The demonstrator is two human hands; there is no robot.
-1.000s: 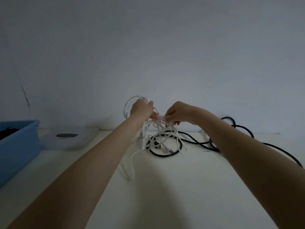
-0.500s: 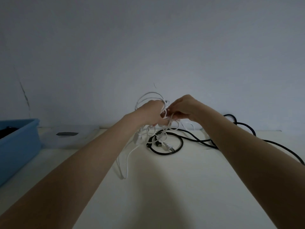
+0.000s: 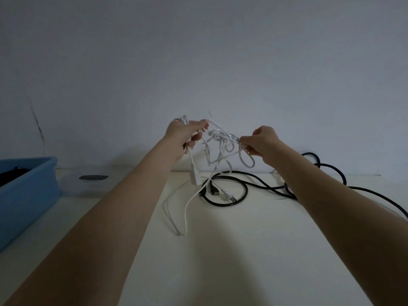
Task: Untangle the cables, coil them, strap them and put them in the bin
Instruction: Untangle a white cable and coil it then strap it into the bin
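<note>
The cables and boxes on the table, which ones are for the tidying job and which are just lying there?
For the job:
- white cable, tangled, held up by the left hand and right hand
- black cable, loose on the table
- blue bin, at the left

Just lying there:
- clear lidded box, beside the bin

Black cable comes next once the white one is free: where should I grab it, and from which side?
Probably at the near arc of the black cable's loop, from above on the near side. It lies flat on the table, apart from the plugs inside the loop, while the white cable crosses its far edge.
</note>
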